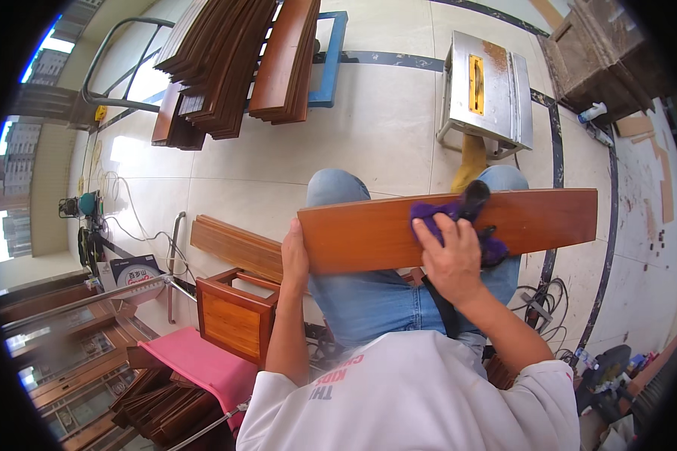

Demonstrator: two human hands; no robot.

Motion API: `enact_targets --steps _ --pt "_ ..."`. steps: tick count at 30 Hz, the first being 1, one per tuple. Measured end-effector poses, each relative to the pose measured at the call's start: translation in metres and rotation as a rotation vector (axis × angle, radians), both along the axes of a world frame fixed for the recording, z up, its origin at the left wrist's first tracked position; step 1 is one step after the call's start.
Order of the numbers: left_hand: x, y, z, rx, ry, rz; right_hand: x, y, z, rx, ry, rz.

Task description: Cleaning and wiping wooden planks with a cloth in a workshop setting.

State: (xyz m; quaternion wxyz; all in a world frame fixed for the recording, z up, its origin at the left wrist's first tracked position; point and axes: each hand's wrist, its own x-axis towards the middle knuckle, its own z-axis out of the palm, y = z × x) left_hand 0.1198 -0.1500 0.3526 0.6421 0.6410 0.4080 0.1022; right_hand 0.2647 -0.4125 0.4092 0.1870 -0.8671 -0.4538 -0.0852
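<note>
A reddish-brown wooden board (361, 239) lies across my knees, reaching from left of my lap to beyond my right knee. My left hand (296, 251) grips its left end, thumb along the edge. A bunched purple and black cloth (429, 211) is under my right hand (451, 253), whose fingers press it onto the middle of the board's face. Part of the cloth spreads to the right over the board's lower edge.
Stacked wooden boards (220, 67) rest on a blue frame (328, 67) ahead on the left. A metal table saw (485, 90) stands ahead on the right. More boards (234, 245), a wooden stool (234, 321) and a pink chair (194, 361) are at my left; cables (547, 310) lie right.
</note>
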Motion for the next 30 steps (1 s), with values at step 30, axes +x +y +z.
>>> enact_targets --steps 30 --pt "-0.034 0.003 -0.011 -0.223 -0.105 0.134 -0.070 0.116 -0.017 0.102 0.104 0.356"
